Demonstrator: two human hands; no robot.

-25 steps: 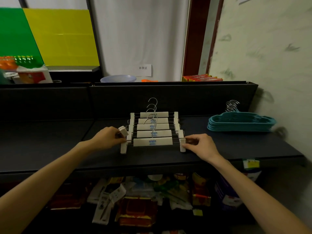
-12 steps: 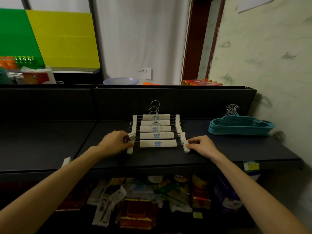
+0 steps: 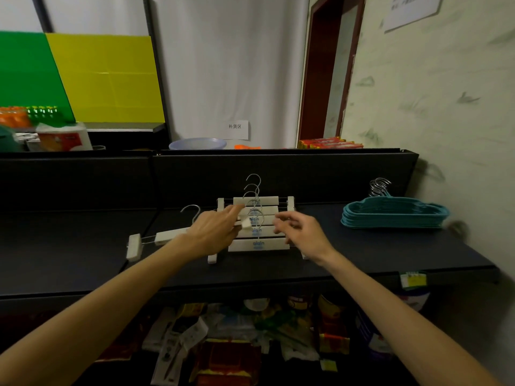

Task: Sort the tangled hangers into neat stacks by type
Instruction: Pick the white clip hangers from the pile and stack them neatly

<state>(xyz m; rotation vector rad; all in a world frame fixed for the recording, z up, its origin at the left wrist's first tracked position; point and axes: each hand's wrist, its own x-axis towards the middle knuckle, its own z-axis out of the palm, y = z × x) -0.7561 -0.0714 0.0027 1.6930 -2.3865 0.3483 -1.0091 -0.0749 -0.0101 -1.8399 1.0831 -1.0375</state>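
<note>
A row of several white clip hangers (image 3: 257, 245) with metal hooks lies overlapped on the dark shelf (image 3: 390, 254). My left hand (image 3: 214, 232) hovers over the row's left side and holds one more white clip hanger (image 3: 167, 235) by its bar. That hanger sticks out to the left and tilts, with one clip hanging at the far left and the other by my fingertips. My right hand (image 3: 302, 232) floats above the row's right end with loosely curled fingers and nothing in it. A neat stack of teal plastic hangers (image 3: 393, 215) sits at the right.
A dark back panel (image 3: 278, 176) rises behind the shelf, and a pale wall (image 3: 446, 135) closes the right side. Packaged goods (image 3: 237, 344) fill the lower shelf under the front edge. A bowl and boxes stand beyond the back panel.
Both hands have left the ends of the front hanger. My left hand now carries a separate white hanger out to the left, and my right hand has lifted off, empty.
</note>
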